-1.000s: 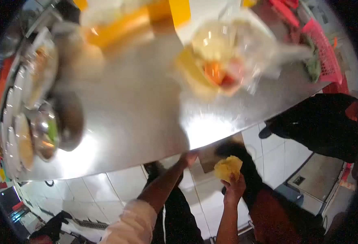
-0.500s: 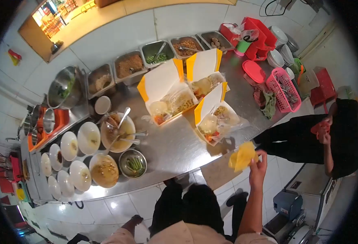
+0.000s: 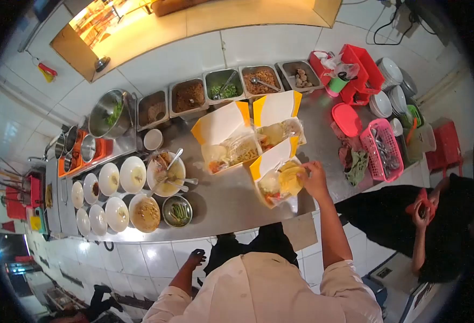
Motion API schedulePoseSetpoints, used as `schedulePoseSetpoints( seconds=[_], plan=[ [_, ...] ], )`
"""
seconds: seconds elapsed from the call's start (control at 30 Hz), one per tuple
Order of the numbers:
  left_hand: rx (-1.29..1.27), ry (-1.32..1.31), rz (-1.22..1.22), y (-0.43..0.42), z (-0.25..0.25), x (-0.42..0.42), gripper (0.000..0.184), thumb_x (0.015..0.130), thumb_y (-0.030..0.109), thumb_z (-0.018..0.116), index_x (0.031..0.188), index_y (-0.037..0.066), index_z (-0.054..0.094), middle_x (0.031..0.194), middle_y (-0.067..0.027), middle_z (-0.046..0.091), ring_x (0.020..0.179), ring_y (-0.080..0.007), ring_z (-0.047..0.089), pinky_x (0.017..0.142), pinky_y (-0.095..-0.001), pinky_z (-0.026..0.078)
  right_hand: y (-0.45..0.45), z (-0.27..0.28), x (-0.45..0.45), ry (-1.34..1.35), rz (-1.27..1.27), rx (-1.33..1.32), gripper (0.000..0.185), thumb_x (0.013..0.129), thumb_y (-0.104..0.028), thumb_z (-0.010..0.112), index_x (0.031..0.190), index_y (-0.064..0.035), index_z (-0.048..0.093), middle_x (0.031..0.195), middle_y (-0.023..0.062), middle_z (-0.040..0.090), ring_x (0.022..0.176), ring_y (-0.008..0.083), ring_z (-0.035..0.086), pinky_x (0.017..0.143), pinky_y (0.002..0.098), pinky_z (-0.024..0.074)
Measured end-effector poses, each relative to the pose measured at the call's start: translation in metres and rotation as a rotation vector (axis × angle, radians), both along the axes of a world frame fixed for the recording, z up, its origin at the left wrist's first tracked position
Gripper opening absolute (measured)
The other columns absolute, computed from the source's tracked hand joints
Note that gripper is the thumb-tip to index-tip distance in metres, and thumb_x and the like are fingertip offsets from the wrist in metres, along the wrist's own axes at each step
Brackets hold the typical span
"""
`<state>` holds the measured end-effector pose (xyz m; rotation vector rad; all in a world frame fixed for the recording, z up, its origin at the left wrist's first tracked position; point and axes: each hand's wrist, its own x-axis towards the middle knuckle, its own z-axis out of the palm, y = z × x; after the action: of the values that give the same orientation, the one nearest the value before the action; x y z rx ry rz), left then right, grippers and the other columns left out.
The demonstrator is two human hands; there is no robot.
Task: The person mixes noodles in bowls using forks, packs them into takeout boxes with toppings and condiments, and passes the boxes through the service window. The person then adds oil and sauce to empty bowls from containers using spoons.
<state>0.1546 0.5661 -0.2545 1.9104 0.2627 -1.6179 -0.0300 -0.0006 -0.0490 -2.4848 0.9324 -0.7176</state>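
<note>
My right hand (image 3: 315,180) grips flat yellow pieces (image 3: 290,179), which look like thin fried crackers, directly over the nearest takeaway box (image 3: 267,168). That box stands with its lid up, and bagged food with red bits shows in it. Behind it are two more open white-and-yellow boxes, the left one (image 3: 223,129) with noodles in a clear bag and the rear one (image 3: 276,109) partly hidden by lids. My left hand (image 3: 196,257) hangs beside my body below the table edge, fingers loosely apart, holding nothing.
Steel trays of toppings (image 3: 188,96) line the back of the steel table. Used white bowls (image 3: 134,175) and a steel bowl of green vegetables (image 3: 177,211) are left. A pink cutlery basket (image 3: 381,148) sits right. A person in black (image 3: 409,215) stands at the right.
My right hand has moved from beyond the table's front edge up and left, bringing the yellow pieces over the nearest box. The camera view has shifted, and my left hand shows more.
</note>
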Motion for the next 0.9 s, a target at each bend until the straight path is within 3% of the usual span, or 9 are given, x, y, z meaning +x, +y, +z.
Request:
schedulePoseSetpoints(
  seconds=[0.07,0.1,0.2,0.33,0.43,0.5,0.6,0.73,0.9],
  plan=[
    [0.038,-0.041,0.074,-0.009,0.01,-0.017,0.033,0.094,0.036,0.061,0.121,0.018,0.055,0.092,-0.0087,0.07,0.077,-0.0197,0.064,0.064,-0.0379,0.048,-0.013,0.001,-0.004,0.002,0.014,0.408,0.019,0.08,-0.005,0.075,0.096,-0.0019,0.065,0.085,0.0101,0.066,0.078,0.021,0.064,0.077,0.0296,0.0508],
    [0.061,-0.036,0.109,-0.012,0.006,-0.026,0.032,0.095,0.036,0.06,0.12,0.018,0.056,0.092,-0.0085,0.07,0.076,-0.0195,0.063,0.064,-0.038,0.047,-0.018,0.001,-0.006,0.007,0.034,0.426,0.019,0.08,-0.005,0.075,0.096,-0.0019,0.065,0.085,0.0101,0.066,0.078,0.021,0.064,0.077,0.0296,0.0508],
    [0.158,-0.021,0.155,-0.037,0.026,-0.059,0.03,0.095,0.035,0.059,0.119,0.018,0.057,0.091,-0.0079,0.07,0.074,-0.0192,0.062,0.064,-0.0386,0.047,-0.029,-0.012,-0.011,-0.23,0.092,0.973,0.012,0.084,-0.003,0.073,0.093,-0.0023,0.065,0.084,-0.0005,0.062,0.079,0.0078,0.058,0.074,0.0237,0.048],
    [0.24,0.009,0.26,-0.062,0.017,-0.107,0.027,0.095,0.032,0.058,0.118,0.018,0.059,0.09,-0.0076,0.068,0.073,-0.0203,0.062,0.065,-0.0406,0.048,-0.05,0.005,-0.017,-0.266,0.077,1.123,0.009,0.086,-0.002,0.071,0.092,-0.0025,0.065,0.085,-0.0005,0.062,0.08,0.0078,0.057,0.075,0.0232,0.0479],
    [0.206,-0.068,0.292,-0.087,0.053,-0.133,0.024,0.094,0.027,0.058,0.116,0.017,0.061,0.084,-0.005,0.066,0.067,-0.0176,0.06,0.057,-0.0367,0.046,-0.078,0.012,-0.021,-0.521,0.036,1.126,0.012,0.087,-0.002,0.071,0.096,-0.0034,0.064,0.088,-0.0007,0.062,0.081,0.0081,0.056,0.076,0.0236,0.0477],
    [0.21,-0.038,0.336,-0.08,0.037,-0.15,0.025,0.093,0.027,0.059,0.116,0.016,0.061,0.081,-0.0039,0.066,0.065,-0.0165,0.06,0.055,-0.0339,0.045,-0.109,0.006,-0.014,-0.768,-0.113,1.001,0.014,0.089,-0.002,0.069,0.101,-0.004,0.062,0.092,-0.0012,0.061,0.082,0.0084,0.056,0.076,0.0235,0.0472],
    [0.257,-0.027,0.324,-0.083,0.046,-0.16,0.024,0.094,0.026,0.059,0.115,0.016,0.061,0.082,-0.0043,0.067,0.066,-0.0157,0.061,0.054,-0.0324,0.046,-0.144,-0.011,0.02,-0.78,-0.162,0.878,0.014,0.091,-0.002,0.065,0.104,-0.0036,0.061,0.094,-0.0011,0.06,0.083,0.0092,0.056,0.076,0.0241,0.0466],
    [0.247,-0.102,0.368,-0.093,0.048,-0.158,0.025,0.093,0.025,0.063,0.112,0.009,0.062,0.083,-0.0065,0.068,0.067,-0.0161,0.063,0.052,-0.029,0.049,-0.145,-0.037,0.072,-0.771,-0.059,0.772,0.012,0.091,-0.004,0.066,0.102,-0.0032,0.061,0.091,0.0006,0.06,0.082,0.0104,0.056,0.074,0.0257,0.0466],
    [0.19,-0.284,0.264,-0.125,0.07,-0.144,0.029,0.09,0.024,0.062,0.111,0.005,0.064,0.085,-0.0086,0.07,0.073,-0.0181,0.068,0.064,-0.0325,0.055,-0.125,-0.034,0.088,-0.331,-0.096,0.225,0.023,0.082,-0.01,0.073,0.102,-0.0032,0.063,0.088,0.0072,0.06,0.08,0.0207,0.059,0.075,0.0344,0.0483]
  ],
)
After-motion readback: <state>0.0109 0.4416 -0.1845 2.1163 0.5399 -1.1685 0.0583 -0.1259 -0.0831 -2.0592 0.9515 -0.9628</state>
